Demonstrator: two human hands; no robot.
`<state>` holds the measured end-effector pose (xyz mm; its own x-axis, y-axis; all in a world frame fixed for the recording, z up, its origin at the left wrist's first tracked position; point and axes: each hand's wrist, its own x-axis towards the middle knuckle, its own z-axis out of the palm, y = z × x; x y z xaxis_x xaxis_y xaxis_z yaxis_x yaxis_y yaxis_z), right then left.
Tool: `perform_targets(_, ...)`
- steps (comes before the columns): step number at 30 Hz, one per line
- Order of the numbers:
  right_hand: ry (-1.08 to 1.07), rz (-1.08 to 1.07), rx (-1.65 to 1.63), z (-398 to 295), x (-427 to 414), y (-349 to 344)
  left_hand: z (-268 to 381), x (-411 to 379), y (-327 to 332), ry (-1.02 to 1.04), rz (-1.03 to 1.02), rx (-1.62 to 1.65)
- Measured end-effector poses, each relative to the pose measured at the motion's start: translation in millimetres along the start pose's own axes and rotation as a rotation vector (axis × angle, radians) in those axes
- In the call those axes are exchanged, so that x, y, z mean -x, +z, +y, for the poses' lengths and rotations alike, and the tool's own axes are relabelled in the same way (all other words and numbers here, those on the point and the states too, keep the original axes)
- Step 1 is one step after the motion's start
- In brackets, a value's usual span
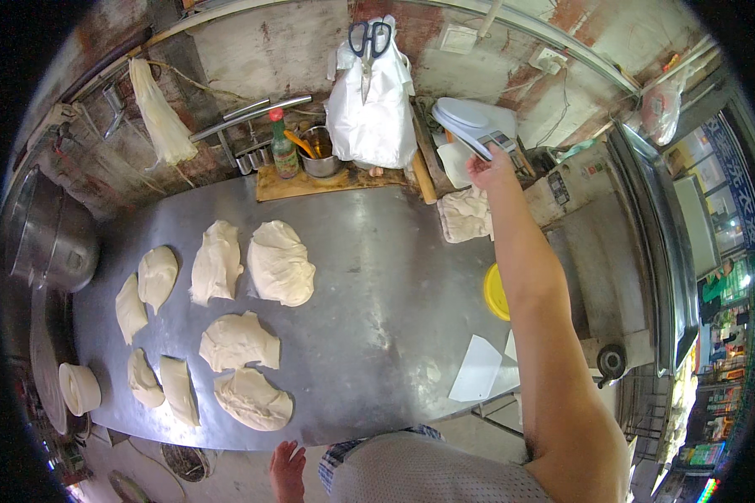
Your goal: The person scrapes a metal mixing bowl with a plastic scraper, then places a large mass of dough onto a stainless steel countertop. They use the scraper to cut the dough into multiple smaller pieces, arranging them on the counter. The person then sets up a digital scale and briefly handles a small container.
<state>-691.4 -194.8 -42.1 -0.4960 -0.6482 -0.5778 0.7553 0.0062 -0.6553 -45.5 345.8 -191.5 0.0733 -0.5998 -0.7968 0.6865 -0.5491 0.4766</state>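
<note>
My right hand (489,168) reaches to the back right and grips the near edge of a white digital kitchen scale (472,126), which is tilted. My left hand (287,468) hangs by the front edge of the metal table (377,339), holding nothing, its fingers slightly bent. Several pieces of pale dough (282,264) lie on the left half and middle of the table, some large, some smaller. A white plastic dough scraper (475,369) lies near the front right edge. A yellow round lid (496,292) shows partly behind my right forearm. A folded cloth (462,215) lies below the scale.
Along the back stand a wooden board (327,188), a glass bottle (284,148), a metal pot (321,165) and white plastic bags (371,119) with scissors. At left are a large metal bowl (69,232) and a white tub (80,388). A machine (594,251) stands at right.
</note>
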Motion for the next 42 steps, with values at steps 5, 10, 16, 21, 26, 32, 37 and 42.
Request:
perform_targets(5,-0.067,-0.113,-0.098,4,-19,2,-1,6,-2,-0.007,0.029,0.014)
perform_targets(10,-0.043,-0.165,-0.107,6,-42,-7,3,11,15,-0.033,0.049,0.024)
perform_targets(16,-0.124,-0.207,-0.056,17,-24,-6,-2,9,14,0.009,0.040,-0.029)
perform_targets(21,-0.198,-0.307,-0.073,5,18,-22,1,5,21,-0.022,0.046,-0.043)
perform_targets(26,-0.218,-0.347,-0.079,32,120,-89,10,8,50,0.006,0.016,-0.089)
perform_targets(32,0.129,-0.322,0.003,114,246,-209,25,2,118,0.081,-0.100,-0.324)
perform_targets(37,0.378,-0.233,0.113,192,309,-258,21,-19,179,0.075,-0.302,-0.435)
perform_targets(42,0.486,-0.293,0.117,251,327,-306,-10,-57,204,-0.033,-0.478,-0.271)
